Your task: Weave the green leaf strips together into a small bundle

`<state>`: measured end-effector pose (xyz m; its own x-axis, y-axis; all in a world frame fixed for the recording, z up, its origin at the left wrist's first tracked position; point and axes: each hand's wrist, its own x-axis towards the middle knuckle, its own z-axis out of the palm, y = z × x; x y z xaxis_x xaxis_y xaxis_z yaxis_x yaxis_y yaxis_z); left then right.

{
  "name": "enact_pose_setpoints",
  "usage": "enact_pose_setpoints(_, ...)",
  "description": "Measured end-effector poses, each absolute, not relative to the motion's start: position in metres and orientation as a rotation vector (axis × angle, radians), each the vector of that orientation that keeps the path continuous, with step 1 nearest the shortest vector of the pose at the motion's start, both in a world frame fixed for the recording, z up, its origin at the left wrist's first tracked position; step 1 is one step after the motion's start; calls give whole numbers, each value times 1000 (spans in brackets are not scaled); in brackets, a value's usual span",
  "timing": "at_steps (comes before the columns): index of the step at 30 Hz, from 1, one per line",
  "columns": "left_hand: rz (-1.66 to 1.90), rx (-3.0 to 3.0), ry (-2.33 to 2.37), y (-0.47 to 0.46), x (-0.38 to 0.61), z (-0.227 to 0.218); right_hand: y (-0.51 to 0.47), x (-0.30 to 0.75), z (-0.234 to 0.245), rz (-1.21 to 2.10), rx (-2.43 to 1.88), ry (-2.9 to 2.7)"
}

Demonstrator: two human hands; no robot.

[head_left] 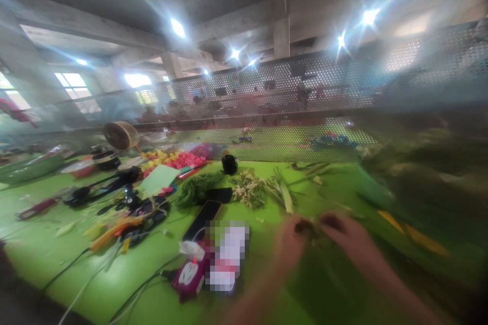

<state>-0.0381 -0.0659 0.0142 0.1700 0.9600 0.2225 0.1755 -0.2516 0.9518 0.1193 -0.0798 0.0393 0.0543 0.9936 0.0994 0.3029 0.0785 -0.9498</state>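
At the right of centre, my left hand (292, 238) and my right hand (345, 231) are close together just above the green table. Fingers on both are curled in a pinch. Something small and blurred shows between the fingertips; its kind is not clear. Just beyond my left hand lie pale green strips (282, 190), like stems or folded leaves. Next to them is a heap of cream and green petal-like pieces (248, 189).
Left of my hands lie a blurred-out phone (229, 259), a purple power socket (190, 277) with cords, and a dark phone (202, 219). A large, blurred green bundle (419, 177) stands at right. A perforated metal panel (244, 96) rises behind the table (152, 284).
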Motion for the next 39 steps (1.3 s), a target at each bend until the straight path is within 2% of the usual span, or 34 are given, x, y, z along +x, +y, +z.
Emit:
enact_pose_setpoints(10,1103,1485,1158,-61,-39,19,-72,137,33,737,-1452,-1691)
enact_pose_setpoints(18,1243,1323,1087,-53,-45,17,-61,152,15,626,-1532,-1654)
enact_pose_setpoints(24,1263,1160,1045,-48,-45,9,-79,139,41,1021,-1331,-1332)
enact_pose_setpoints(28,1239,1089,955,-51,-42,10,-87,126,41,1333,-1155,-1134)
enact_pose_setpoints(39,1221,804,665,-61,-38,22,-85,121,35,1383,-1168,-1031)
